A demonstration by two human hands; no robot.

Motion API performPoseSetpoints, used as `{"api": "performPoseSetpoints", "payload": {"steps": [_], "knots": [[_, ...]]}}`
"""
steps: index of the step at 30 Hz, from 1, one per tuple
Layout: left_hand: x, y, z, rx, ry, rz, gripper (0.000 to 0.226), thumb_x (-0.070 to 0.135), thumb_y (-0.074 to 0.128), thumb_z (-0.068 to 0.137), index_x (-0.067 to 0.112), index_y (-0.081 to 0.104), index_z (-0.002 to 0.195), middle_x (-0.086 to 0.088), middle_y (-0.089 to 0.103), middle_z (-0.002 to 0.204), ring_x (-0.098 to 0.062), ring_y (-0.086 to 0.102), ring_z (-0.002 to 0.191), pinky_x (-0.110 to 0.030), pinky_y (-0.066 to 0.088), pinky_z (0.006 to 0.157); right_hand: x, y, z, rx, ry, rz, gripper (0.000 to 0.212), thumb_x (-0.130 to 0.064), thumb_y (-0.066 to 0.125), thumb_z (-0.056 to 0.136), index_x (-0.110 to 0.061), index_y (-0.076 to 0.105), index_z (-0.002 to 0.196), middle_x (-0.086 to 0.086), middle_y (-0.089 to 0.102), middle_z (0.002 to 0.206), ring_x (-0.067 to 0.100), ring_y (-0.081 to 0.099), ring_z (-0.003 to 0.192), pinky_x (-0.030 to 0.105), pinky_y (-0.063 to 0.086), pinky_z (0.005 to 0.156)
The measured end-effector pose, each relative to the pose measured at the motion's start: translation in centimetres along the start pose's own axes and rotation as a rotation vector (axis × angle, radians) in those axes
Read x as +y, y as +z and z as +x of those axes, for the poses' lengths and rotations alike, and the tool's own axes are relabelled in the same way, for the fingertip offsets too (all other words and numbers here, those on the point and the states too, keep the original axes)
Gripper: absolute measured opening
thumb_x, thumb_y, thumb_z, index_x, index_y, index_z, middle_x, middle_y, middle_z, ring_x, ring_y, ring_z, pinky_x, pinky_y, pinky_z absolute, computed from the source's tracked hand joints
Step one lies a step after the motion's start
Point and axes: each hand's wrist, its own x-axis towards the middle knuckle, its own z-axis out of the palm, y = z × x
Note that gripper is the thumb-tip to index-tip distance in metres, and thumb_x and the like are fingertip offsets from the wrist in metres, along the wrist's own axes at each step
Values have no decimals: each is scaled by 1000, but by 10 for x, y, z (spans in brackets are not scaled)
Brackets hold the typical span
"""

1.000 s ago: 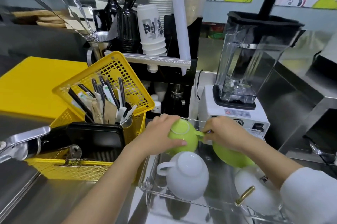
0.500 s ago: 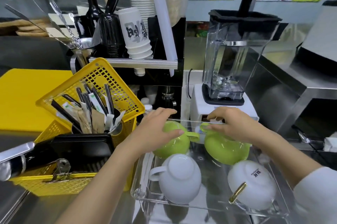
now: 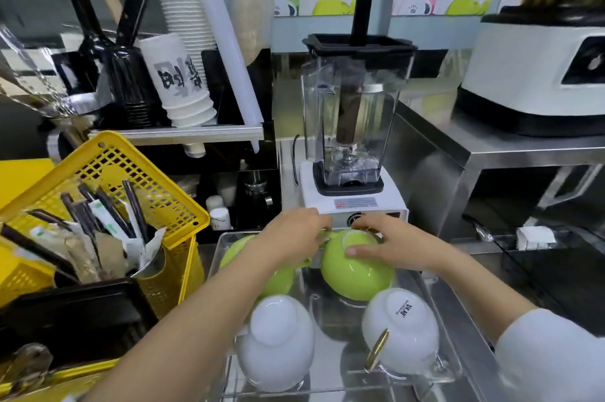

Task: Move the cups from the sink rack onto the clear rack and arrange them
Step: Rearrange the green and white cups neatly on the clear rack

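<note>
Four cups stand upside down on the clear rack (image 3: 330,393). At the back are the left green cup (image 3: 278,277) and the right green cup (image 3: 358,274). In front are a plain white cup (image 3: 275,342) and a white cup with a gold handle (image 3: 401,333). My left hand (image 3: 291,234) lies over the left green cup, its fingertips reaching toward the right one. My right hand (image 3: 389,241) rests on top of the right green cup, thumb pressed on its side.
A yellow basket (image 3: 170,257) with a holder of straws and a black tray stands close on the left. A white blender (image 3: 352,146) is right behind the rack. A steel shelf with a white machine (image 3: 537,74) is at the right.
The view has come closer. Both hands have shifted right: my left hand now reaches across its green cup toward the right one, and my right hand has settled on the right green cup.
</note>
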Motion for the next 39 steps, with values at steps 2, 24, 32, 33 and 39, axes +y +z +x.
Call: {"api": "performPoseSetpoints", "payload": {"steps": [2, 24, 32, 33, 39], "knots": [[3, 5, 6, 28, 16, 85, 26, 17, 48, 88, 18, 55, 113, -11, 56, 110, -31, 51, 106, -41, 41, 82, 1, 1, -2, -20, -6, 1, 56, -54, 68, 70, -17, 56, 109, 4, 61, 113, 20, 56, 103, 41, 47, 93], [26, -19, 18, 426, -16, -379, 37, 1, 47, 85, 16, 45, 119, -7, 50, 120, -29, 54, 101, -47, 47, 80, 16, -1, 3, -5, 164, 665, 75, -25, 88, 51, -26, 46, 114, 1, 65, 104, 15, 67, 89, 30, 56, 76], [23, -17, 9, -100, -137, -993, 66, 38, 76, 70, 19, 45, 125, 2, 62, 109, -14, 59, 95, -25, 49, 80, 19, 14, -3, 181, 192, 807, 82, -27, 88, 41, -22, 46, 112, 9, 66, 106, 25, 66, 97, 46, 52, 92], [23, -16, 9, -89, -72, -1015, 62, 30, 78, 69, 19, 50, 123, 3, 63, 106, -15, 60, 96, -24, 50, 83, 19, 14, -4, 187, 174, 788, 80, -27, 88, 41, -25, 47, 110, 7, 65, 106, 23, 66, 96, 43, 53, 89], [18, -33, 12, 65, 165, -582, 76, 25, 80, 67, 21, 42, 133, 3, 47, 118, -11, 47, 105, -18, 35, 85, 17, -19, -21, 156, -78, 710, 67, -30, 83, 58, -50, 49, 112, -1, 60, 106, 0, 64, 88, 13, 50, 69]]}}
